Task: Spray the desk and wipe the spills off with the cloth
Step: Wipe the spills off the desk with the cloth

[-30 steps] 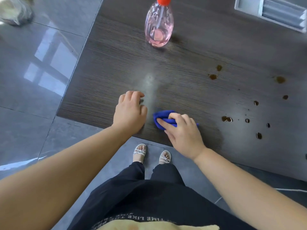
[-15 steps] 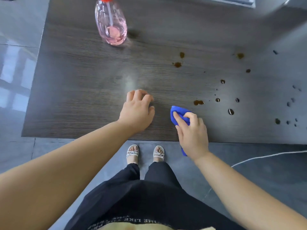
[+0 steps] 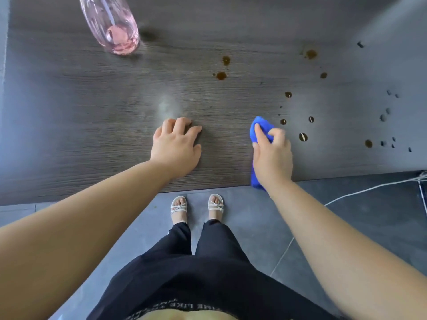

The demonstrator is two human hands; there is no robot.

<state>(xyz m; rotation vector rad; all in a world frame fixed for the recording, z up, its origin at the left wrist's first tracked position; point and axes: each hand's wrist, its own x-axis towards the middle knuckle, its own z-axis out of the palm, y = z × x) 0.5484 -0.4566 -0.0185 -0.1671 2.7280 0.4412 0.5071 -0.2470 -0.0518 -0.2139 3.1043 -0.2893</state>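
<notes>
A dark wood-grain desk (image 3: 92,112) fills the upper view. My right hand (image 3: 272,155) grips a blue cloth (image 3: 260,125) near the desk's front edge, and the cloth's tail hangs past the edge below my wrist. Brown spill drops (image 3: 302,136) lie just right of the cloth, with more (image 3: 221,75) farther back and to the right. My left hand (image 3: 176,146) rests on the desk with fingers bent, holding nothing. A clear spray bottle (image 3: 113,26) with pink liquid stands at the back left, its top out of frame.
A faint misted patch (image 3: 167,107) marks the desk just beyond my left hand. Below the desk edge are grey floor tiles and my sandalled feet (image 3: 196,207). A white cable (image 3: 360,191) runs across the floor at the right.
My right hand has slid the cloth rightwards along the front edge, over the drop that lay near it. My left hand has stayed in place. The view has shifted right.
</notes>
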